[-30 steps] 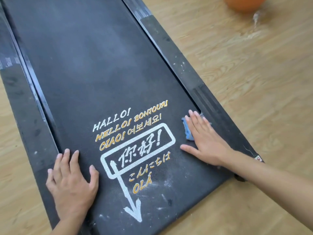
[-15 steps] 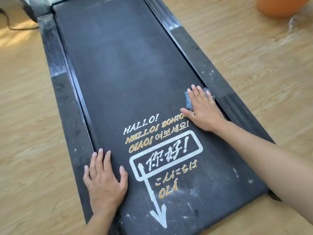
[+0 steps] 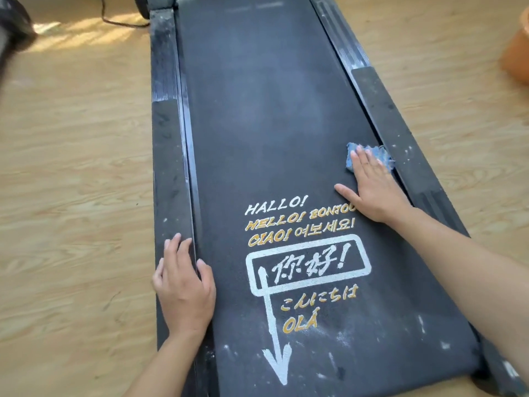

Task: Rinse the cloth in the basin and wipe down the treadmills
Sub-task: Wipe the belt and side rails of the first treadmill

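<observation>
1. I take the print [image 3: 306,267] on the treadmill [image 3: 272,110] belt as my mark: greetings in several scripts, a white box and an arrow.
2. The right hand [image 3: 372,187] lies up and to the right of the print, palm down on the belt, with the wrist covering the end of one greeting line.
3. Its grip is flat: the fingers are straight and press on the blue cloth [image 3: 379,157], and the thumb is spread toward the print.
4. The cloth is bunched under those fingertips, beyond the print at the belt's right edge, touching the right rail [image 3: 400,144].
5. The left hand [image 3: 183,287] rests left of the print, across the left rail [image 3: 169,156] and the belt's edge.
6. Its grip holds nothing; the fingers lie loose and the thumb is on the belt.
7. White specks dot the belt below the print.
8. Far right of the print, on the wooden floor [image 3: 71,196], an orange shape [image 3: 515,53] is cut by the frame, possibly the basin.
</observation>
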The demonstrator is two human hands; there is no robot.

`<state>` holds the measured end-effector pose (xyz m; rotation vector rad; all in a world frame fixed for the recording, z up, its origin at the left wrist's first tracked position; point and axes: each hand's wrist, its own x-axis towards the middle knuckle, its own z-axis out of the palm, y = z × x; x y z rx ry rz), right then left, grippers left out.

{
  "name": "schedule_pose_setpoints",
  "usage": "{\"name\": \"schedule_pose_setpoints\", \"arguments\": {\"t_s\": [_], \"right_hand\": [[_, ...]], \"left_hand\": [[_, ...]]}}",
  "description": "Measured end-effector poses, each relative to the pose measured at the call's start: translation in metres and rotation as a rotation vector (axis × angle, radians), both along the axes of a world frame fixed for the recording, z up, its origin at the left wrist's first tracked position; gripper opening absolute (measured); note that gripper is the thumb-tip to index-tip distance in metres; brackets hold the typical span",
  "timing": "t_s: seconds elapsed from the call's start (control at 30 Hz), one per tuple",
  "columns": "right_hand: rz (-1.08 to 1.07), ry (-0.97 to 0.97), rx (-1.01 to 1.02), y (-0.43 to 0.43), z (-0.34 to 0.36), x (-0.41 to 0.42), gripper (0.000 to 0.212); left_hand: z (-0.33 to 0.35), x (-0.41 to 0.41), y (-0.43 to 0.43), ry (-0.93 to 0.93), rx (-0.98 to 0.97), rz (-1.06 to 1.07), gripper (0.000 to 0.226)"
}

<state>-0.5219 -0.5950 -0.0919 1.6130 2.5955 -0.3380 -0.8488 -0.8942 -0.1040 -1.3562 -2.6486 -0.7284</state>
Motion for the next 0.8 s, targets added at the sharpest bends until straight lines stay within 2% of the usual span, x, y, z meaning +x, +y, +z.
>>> {"name": "schedule_pose_setpoints", "arguments": {"t_s": [0.13,0.23,0.37,0.5,0.6,0.7,0.8], "right_hand": [[-0.188,0.056,-0.059,0.027,0.002,-0.016,0.096],[-0.265,0.086,-0.077,0.034,0.003,-0.029,0.086],[-0.274,0.085,-0.085,0.039,0.008,-0.030,0.074],[-0.335,0.059,-0.180,0.036,0.017,-0.038,0.089],[-0.369,0.054,-0.178,0.019,0.017,-0.070,0.099],[-0.269,0.089,-0.155,-0.022,0.016,-0.127,0.099],[-0.022,0.138,-0.155,-0.065,0.010,-0.215,0.087]], "left_hand": [[-0.002,-0.011,0.001,0.192,-0.107,-0.078,0.044],[0.003,-0.020,0.003,0.148,-0.122,-0.086,0.055],[0.003,-0.022,0.006,0.075,-0.124,-0.079,0.053],[0.005,-0.020,0.007,0.047,-0.150,-0.080,0.055],[0.005,-0.020,0.009,0.039,-0.145,-0.081,0.057],[0.006,-0.021,0.008,0.041,-0.155,-0.091,0.057],[0.007,-0.021,0.009,0.040,-0.169,-0.094,0.056]]}}
